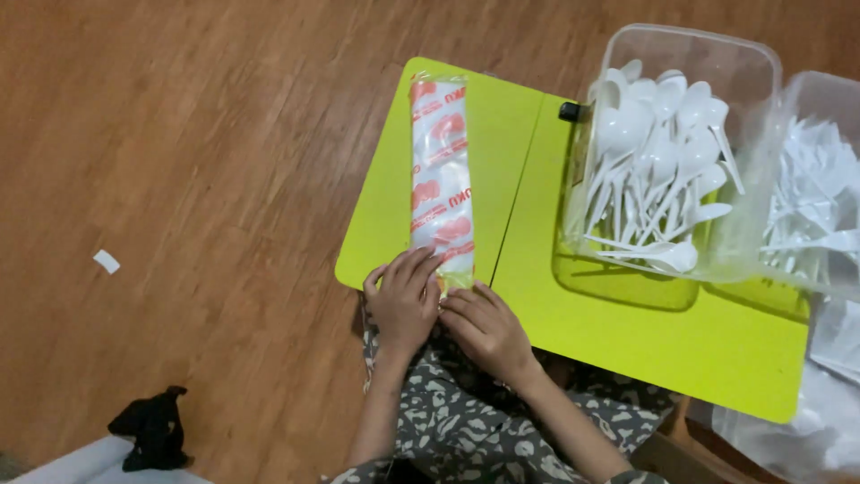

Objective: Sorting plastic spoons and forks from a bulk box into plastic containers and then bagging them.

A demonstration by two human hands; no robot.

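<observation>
A long clear plastic packet [441,170] with red print lies lengthwise on the left part of a lime-green folding table [618,332]. My left hand [403,300] lies over the packet's near end, fingers curled on it. Beside it, my right hand [484,327] touches the same near end at the table's edge. Both hands press or pinch that end; I cannot see what the fingers do underneath.
A clear plastic tub [667,152] full of white plastic spoons stands on the table's right half. A second tub [820,193] with white cutlery sits further right. Clear plastic bags [824,403] lie at the far right. On the wooden floor lie a black cloth [154,428] and a white scrap [106,261].
</observation>
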